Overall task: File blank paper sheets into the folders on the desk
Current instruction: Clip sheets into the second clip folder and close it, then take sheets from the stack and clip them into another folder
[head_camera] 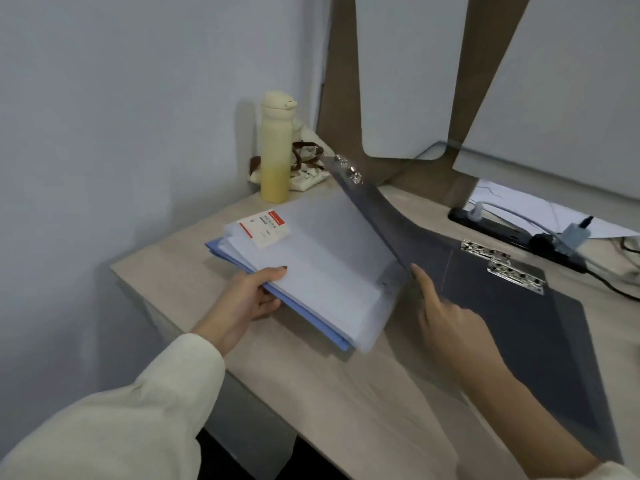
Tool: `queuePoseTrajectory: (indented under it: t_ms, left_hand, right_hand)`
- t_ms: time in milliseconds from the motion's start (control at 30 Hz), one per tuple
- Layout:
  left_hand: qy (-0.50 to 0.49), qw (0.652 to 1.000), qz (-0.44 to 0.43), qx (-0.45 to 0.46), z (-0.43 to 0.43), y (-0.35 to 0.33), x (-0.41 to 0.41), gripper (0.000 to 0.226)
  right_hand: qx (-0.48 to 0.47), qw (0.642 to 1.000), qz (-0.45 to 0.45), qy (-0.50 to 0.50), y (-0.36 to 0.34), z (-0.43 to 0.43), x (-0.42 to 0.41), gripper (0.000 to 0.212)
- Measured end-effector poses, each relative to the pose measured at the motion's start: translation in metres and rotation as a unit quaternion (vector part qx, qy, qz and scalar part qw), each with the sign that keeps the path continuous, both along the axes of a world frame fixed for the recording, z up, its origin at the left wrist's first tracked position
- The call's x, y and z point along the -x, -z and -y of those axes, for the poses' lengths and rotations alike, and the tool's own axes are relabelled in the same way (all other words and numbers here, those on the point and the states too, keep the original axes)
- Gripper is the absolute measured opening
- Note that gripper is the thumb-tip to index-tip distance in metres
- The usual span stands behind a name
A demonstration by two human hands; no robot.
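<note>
Fingers of the left hand [249, 301] clamp the paper sheets [322, 268], while the right hand [450, 320] meets the open grey folder [519, 323].

Reaching in from the near left in a cream sleeve [138, 403], the left hand lays its thumb [275, 271] on the white stack's near edge. Its other fingers curl under the blue folder [311, 317] beneath, above the wooden desk [346, 393]. The right index finger [420, 282] is stretched straight, grasping nothing, its tip at the fold where the translucent front cover [367, 209] rises steeply. The grey back lies flat, carrying two metal clips [485, 249]. A red-striped label [265, 228] sits on the sheets' far corner. Beyond stand a yellow bottle [275, 147] and, far right, a black power strip [512, 230].
</note>
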State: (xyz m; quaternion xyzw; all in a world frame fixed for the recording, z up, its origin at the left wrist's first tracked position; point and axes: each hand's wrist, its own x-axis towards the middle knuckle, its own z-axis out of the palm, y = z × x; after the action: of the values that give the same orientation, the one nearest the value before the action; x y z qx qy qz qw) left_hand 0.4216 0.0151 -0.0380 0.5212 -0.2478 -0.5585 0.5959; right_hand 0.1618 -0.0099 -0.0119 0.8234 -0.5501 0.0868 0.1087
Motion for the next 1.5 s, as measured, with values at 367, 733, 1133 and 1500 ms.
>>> queuePoseTrajectory:
  t_ms: [367, 733, 1133, 1500]
  left_hand:
    - [-0.033, 0.999, -0.006, -0.038, 0.039, 0.016, 0.011, 0.037]
    - [-0.030, 0.998, 0.017, -0.050, 0.039, 0.027, 0.016, 0.016]
    - [0.037, 0.997, 0.021, -0.065, 0.011, 0.009, 0.016, 0.036]
    - [0.022, 0.991, 0.104, -0.079, -0.013, 0.002, 0.027, 0.043]
  right_hand:
    - [0.009, 0.995, -0.089, -0.054, 0.031, -0.001, -0.022, 0.085]
    - [0.084, 0.990, -0.109, -0.007, 0.051, -0.033, -0.039, 0.073]
    - [-0.055, 0.995, -0.078, 0.010, 0.047, -0.044, -0.015, 0.067]
    - [-0.105, 0.993, -0.028, 0.042, 0.043, -0.061, 0.023, 0.063]
